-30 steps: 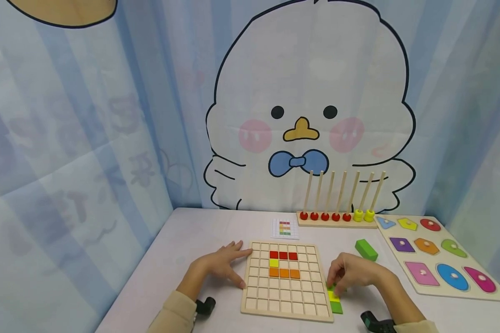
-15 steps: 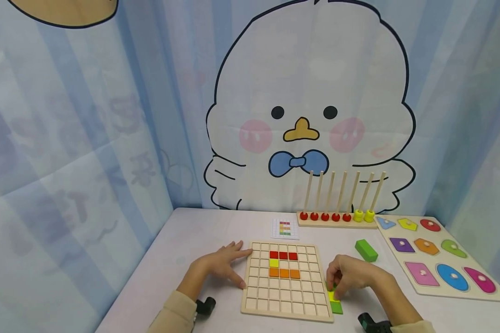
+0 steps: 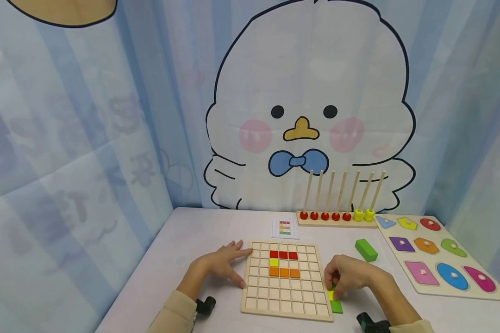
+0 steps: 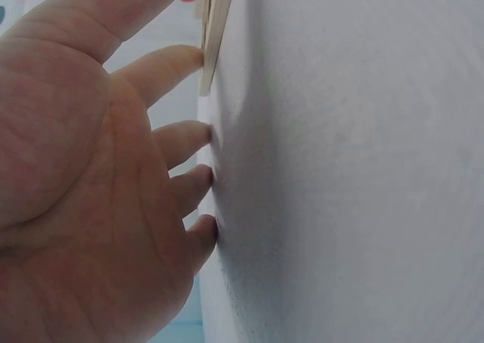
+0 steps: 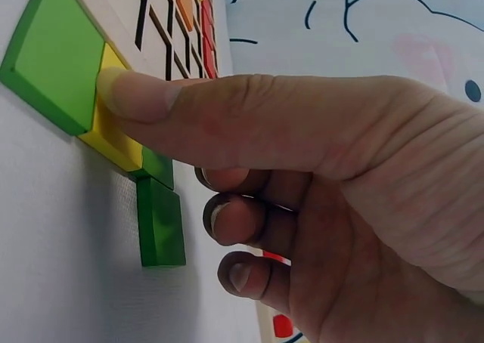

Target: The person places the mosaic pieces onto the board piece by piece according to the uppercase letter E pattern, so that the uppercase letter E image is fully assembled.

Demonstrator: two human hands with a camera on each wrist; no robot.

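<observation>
My left hand (image 3: pixel 221 261) spreads along the left side of a wooden grid board (image 3: pixel 271 296), thumb and index fingertip at its edge. In the left wrist view the other fingertips rest on the white tabletop. Red tiles (image 3: pixel 283 255), a yellow tile (image 3: pixel 273 263) and orange tiles (image 3: pixel 284 273) sit in the grid. At the board's right edge my right hand (image 3: pixel 350 273) pinches a yellow tile (image 5: pixel 117 143), thumb on its face and index fingertip hidden behind the thumb. A green tile (image 5: pixel 57 63) lies against the near side of this yellow tile, more green beyond it.
A pattern card (image 3: pixel 285 228) lies behind the board. Further right stand a peg rack (image 3: pixel 335 223) with red and yellow beads, a green block (image 3: pixel 365 249) and a knobbed shape puzzle (image 3: pixel 437 231). A printed curtain (image 3: pixel 183 92) hangs behind the table.
My right hand has shifted slightly left toward the board, its fingers still at the yellow tile. The left hand and the tiles in the grid have not moved.
</observation>
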